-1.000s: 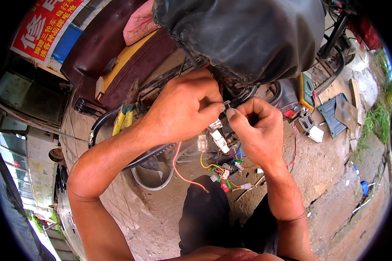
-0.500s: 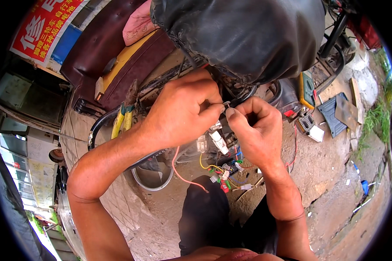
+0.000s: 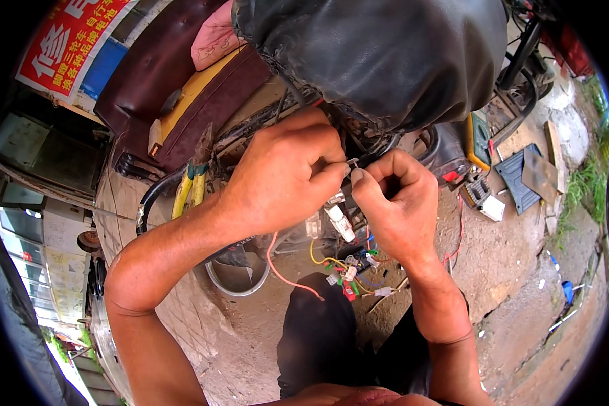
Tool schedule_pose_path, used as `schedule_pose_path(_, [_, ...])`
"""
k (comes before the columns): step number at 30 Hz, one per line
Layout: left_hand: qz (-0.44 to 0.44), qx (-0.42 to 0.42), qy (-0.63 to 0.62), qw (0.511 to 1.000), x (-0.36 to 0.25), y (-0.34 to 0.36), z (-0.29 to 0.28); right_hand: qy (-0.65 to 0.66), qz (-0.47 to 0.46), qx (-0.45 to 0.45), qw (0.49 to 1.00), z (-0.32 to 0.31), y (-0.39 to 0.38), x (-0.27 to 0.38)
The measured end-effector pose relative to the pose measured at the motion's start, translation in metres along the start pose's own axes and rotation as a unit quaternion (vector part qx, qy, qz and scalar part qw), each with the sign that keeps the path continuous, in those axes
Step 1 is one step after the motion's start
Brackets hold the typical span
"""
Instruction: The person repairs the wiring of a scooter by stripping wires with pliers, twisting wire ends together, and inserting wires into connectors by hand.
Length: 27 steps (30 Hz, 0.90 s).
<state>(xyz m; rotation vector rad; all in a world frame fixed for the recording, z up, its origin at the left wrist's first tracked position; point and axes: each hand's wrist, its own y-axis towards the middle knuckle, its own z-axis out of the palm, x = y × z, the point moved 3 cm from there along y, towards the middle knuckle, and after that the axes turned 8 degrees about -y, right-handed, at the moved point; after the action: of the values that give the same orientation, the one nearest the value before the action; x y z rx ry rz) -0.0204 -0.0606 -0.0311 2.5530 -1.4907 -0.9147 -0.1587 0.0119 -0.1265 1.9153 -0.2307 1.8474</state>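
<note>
My left hand (image 3: 284,172) and my right hand (image 3: 396,199) meet under a black leather cover (image 3: 372,54), pinching a tiny metal piece with thin wire (image 3: 354,163) between thumbs and fingertips. Just below, white plastic connectors (image 3: 340,220) hang among the vehicle's dark frame and cables. Beneath them dangles a tangle of colored wires (image 3: 348,271) with several small plugs. A loose pink wire (image 3: 287,277) hangs to the left. Yellow-handled pliers (image 3: 186,186) rest on the frame beside my left wrist.
A maroon seat (image 3: 135,95) with a pink cloth (image 3: 213,37) is at upper left, before a red sign (image 3: 68,47). A yellow multimeter (image 3: 479,139), a terminal block (image 3: 477,193) and a black plastic plate (image 3: 517,183) lie at right. Curved tubing (image 3: 237,291) loops below my left arm.
My hands stay at the same spot, still pinched together. My right hand and its fingertips have shifted very slightly up and left.
</note>
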Motion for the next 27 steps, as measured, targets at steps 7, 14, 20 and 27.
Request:
schedule_pose_path(7, [0.021, -0.001, 0.014, 1.000, -0.0014, 0.0000, 0.0011, 0.010, -0.010, -0.008, 1.000, 0.0018, 0.0002, -0.0023])
schedule_pose_path(14, [0.040, -0.003, 0.041, 0.998, -0.0042, -0.0014, 0.0014, 0.019, -0.009, -0.003, 1.000, 0.0021, -0.0002, -0.0004])
schedule_pose_path(20, [0.056, -0.007, 0.052, 0.997, -0.0046, -0.0023, 0.0022, 0.027, -0.007, 0.002, 1.000, 0.0021, -0.0008, -0.0001])
schedule_pose_path(27, [0.066, -0.020, 0.051, 0.996, -0.0064, -0.0052, 0.0051, 0.045, 0.008, 0.031, 0.998, -0.0015, -0.0020, 0.0004])
